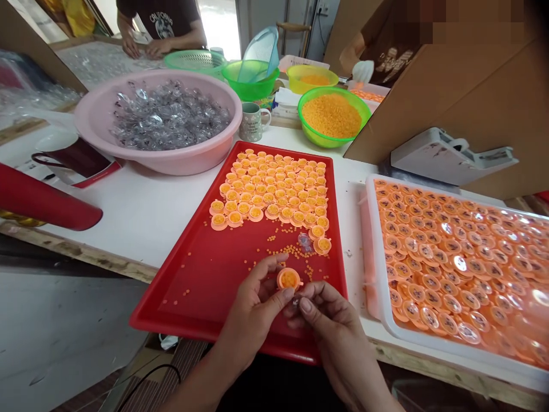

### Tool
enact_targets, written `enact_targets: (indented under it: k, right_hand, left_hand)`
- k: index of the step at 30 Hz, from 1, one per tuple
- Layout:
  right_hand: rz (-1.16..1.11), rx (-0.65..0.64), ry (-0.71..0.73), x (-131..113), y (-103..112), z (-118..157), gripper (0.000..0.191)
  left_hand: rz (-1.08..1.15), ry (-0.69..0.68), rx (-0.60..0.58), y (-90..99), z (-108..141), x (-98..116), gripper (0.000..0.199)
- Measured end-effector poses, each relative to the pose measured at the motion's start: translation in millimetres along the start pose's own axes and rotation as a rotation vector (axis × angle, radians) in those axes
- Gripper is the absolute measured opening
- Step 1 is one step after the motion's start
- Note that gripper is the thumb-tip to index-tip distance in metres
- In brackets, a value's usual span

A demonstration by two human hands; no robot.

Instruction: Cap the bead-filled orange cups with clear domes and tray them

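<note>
I have the left hand [253, 312] pinching a small orange cup [289, 279] of yellow beads between thumb and forefinger, low over the near end of the red tray [206, 286]. My right hand [334, 326] meets it from 4 o'clock, fingertips pressed together on a tiny clear lid [295, 300] just under the cup; the lid is too small to make out fully.

At 12 o'clock from the cup, more filled cups [274, 189] sit packed in rows across the tray's far half. Loose beads [287, 250] lie scattered between those rows and my hands, and a single clear lid [305, 242] lies among them.

At 3 o'clock a white tray [377, 309] on the surface [150, 206] holds capped cups [463, 263], their lids shiny. Beyond it, at 2 o'clock, stands a cardboard box [472, 97] with a white device [446, 157] at its foot.

At 11 o'clock a pink basin [171, 157] is heaped with clear lids. At 12 o'clock stand a mug [252, 122] and a green bowl [333, 117] of beads, with more bowls behind. A person [160, 28] rests both hands on the far surface, and another person's hand [349, 57] shows at 1 o'clock. A red cylinder [43, 200] lies at 9 o'clock.
</note>
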State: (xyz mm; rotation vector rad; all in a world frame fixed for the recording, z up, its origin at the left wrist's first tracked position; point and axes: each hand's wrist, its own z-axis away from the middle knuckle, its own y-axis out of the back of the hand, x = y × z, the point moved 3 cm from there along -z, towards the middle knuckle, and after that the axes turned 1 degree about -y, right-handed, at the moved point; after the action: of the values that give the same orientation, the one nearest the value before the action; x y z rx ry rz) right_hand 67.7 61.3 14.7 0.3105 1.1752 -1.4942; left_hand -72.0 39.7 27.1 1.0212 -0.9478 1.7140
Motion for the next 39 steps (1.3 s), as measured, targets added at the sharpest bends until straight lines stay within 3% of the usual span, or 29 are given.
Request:
enact_targets:
  k: [8, 12, 15, 19, 23, 28, 31, 34, 37, 39]
  right_hand:
    - [-0.014, 0.125, 0.106, -2, 8, -14, 0.015]
    - [0.015, 0.157, 0.131, -4, 9, -15, 0.015]
    - [0.159, 0.213, 0.187, -8, 9, -12, 0.014]
    - [0.460, 0.285, 0.378, -18, 10, -6, 0.005]
    - [0.762, 0.244, 0.623, -27, 7, 0, 0.011]
    - [0.932, 0.245, 0.832, -29, 3, 6, 0.016]
    - [0.952, 0.240, 0.861, -30, 1, 6, 0.017]
    - [0.926, 0.190, 0.849, -32, 2, 5, 0.019]
    - [0.863, 0.141, 0.779, -33, 6, 1, 0.018]
    - [0.824, 0.156, 0.724, -32, 10, -1, 0.016]
  left_hand:
    - [-0.018, -0.005, -0.054, -7.7, 1, -6, 0.029]
    - [-0.197, -0.137, -0.014, -5.8, 0, -4, 0.022]
    - [-0.271, -0.271, 0.002, -6.5, 2, 1, 0.025]
    - [-0.298, -0.332, -0.049, -8.7, 6, 5, 0.028]
    - [-0.212, -0.300, -0.074, -8.6, 5, 6, 0.028]
    - [-0.250, -0.348, -0.030, -9.0, 2, 8, 0.020]
    - [-0.274, -0.367, -0.020, -10.3, 3, 11, 0.022]
    - [-0.273, -0.302, -0.025, -11.1, 2, 12, 0.021]
    - [-0.245, -0.244, -0.046, -11.4, 2, 10, 0.022]
    - [-0.262, -0.275, -0.043, -11.4, 2, 9, 0.023]
